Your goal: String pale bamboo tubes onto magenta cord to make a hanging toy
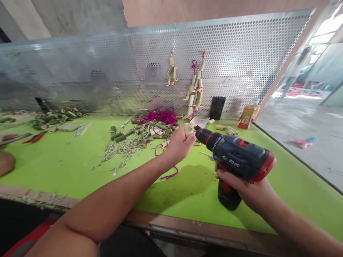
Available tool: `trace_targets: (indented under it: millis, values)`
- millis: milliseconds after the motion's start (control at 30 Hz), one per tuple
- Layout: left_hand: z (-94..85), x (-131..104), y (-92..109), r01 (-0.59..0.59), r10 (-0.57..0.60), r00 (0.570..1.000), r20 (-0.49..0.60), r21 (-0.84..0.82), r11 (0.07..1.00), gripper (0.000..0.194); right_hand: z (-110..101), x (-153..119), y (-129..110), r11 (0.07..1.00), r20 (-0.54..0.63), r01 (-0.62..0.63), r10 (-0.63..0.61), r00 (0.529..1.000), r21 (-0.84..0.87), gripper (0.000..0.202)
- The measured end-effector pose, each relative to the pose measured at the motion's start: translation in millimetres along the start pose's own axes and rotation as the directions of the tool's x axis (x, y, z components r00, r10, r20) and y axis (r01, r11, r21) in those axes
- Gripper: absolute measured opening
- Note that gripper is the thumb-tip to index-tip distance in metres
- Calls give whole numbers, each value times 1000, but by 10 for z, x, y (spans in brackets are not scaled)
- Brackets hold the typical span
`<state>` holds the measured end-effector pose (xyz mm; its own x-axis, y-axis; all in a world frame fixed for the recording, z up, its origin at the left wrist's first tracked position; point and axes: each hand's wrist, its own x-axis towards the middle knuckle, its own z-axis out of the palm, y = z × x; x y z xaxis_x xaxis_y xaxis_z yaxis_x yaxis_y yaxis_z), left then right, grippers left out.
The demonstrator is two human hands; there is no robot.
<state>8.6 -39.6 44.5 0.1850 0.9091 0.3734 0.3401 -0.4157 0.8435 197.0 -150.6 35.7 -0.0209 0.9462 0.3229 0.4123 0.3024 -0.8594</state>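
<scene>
My left hand (181, 142) is closed around a short, pale bamboo piece (189, 128), holding it above the green table. In my right hand (233, 180) is a dark blue and red cordless drill (238, 153), gripped by its handle. The drill's chuck points left, with its bit at the side of the bamboo piece; whether the tip has entered it I cannot tell. Behind my left hand lies a pile of cut bamboo pieces (155, 130) with a tangle of magenta string (160, 117). A loose magenta string (171, 175) trails below my left wrist.
Bamboo slivers (120, 150) lie left of my forearm, and more bamboo pieces (56, 117) are piled farther left. Jointed bamboo figures (197, 87) hang on the perforated metal panel (241, 46). A bottle (248, 116) stands at the back right. Another person's hand (5, 162) shows at the left edge.
</scene>
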Motion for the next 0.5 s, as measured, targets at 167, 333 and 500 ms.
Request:
trace_targets:
  millis: [167, 333, 500]
  values:
    - [-38, 15, 11, -41, 44, 999, -17, 141, 989, 7, 72, -34, -32, 992, 39, -110, 108, 993, 61, 14]
    - [-11, 36, 40, 18, 9, 995, -96, 276, 961, 9, 176, -59, -113, 980, 68, -130, 121, 990, 152, 11]
    - [-4, 62, 26, 21, 41, 991, -129, 448, 894, 12, 277, -107, -214, 943, 54, -210, 203, 978, 257, 14]
